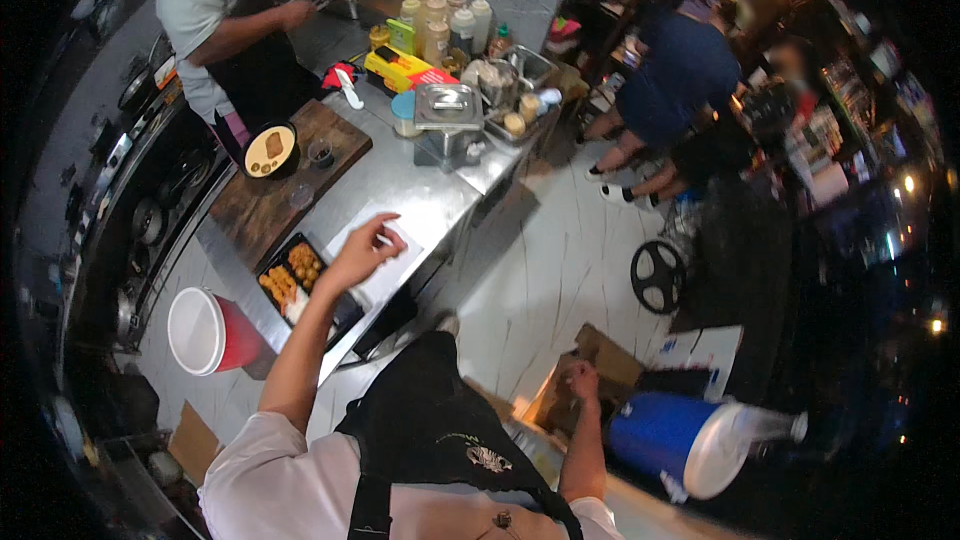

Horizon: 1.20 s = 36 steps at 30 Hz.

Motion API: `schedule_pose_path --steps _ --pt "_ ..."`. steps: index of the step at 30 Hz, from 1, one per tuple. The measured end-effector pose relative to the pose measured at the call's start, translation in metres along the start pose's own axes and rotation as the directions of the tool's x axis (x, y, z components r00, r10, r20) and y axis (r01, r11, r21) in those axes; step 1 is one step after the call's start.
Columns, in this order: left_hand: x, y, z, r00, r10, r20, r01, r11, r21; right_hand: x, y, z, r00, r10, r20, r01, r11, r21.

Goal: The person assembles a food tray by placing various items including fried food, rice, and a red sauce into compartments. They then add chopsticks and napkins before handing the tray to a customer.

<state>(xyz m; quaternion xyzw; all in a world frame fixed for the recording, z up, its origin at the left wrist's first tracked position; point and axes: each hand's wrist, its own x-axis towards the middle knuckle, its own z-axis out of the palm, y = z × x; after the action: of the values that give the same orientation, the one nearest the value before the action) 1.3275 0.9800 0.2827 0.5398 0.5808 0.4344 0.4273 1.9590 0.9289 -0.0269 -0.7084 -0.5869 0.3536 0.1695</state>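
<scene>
My left hand (366,254) hovers over a white sheet (402,268) on the steel table, its fingers loosely bent and apart, holding nothing visible. Below that wrist lies a black compartment tray (346,311) with golden fried pieces (278,283), small round brown pieces (307,271) and something white (296,307) in it. My forearm partly covers the tray. Lower down on the right, my right hand (581,380) is beside an open cardboard box (604,355). Its fingers are small and blurred, so their grip is unclear.
On the steel table (372,162) stand a wooden board (340,132) with a bowl of food (270,150), a lidded steel container (447,108) and sauce bottles (437,30). A red bucket (233,330) stands left, a blue cooler (655,433) right. A co-worker (215,40) stands across the table.
</scene>
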Motion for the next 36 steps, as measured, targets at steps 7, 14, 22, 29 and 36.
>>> schedule_pose_path --steps 7,14,22,29,36 --pt "0.269 -0.013 -0.131 0.932 0.007 -0.362 -0.003 1.0 0.013 0.196 -0.264 -0.036 0.956 -0.269 0.122 0.248 0.955 0.163" --pt "0.5 -0.096 -0.226 0.736 -0.252 -0.629 0.082 0.955 -0.286 0.238 -0.436 -0.073 0.733 -0.155 0.662 0.313 0.941 -0.127" --pt "0.587 -0.124 -0.211 0.46 -0.443 -0.769 0.122 0.89 -0.439 0.369 -0.622 -0.122 0.795 -0.412 0.445 0.44 0.897 0.044" --pt "0.572 -0.105 -0.202 0.414 -0.298 -0.86 0.184 0.953 -0.241 0.493 -0.755 -0.059 0.431 -0.799 0.42 0.772 0.568 0.286" --pt "0.553 -0.109 -0.186 0.448 -0.339 -0.827 0.149 0.941 -0.305 0.51 -0.884 0.059 0.012 -0.966 0.258 0.867 0.139 0.478"
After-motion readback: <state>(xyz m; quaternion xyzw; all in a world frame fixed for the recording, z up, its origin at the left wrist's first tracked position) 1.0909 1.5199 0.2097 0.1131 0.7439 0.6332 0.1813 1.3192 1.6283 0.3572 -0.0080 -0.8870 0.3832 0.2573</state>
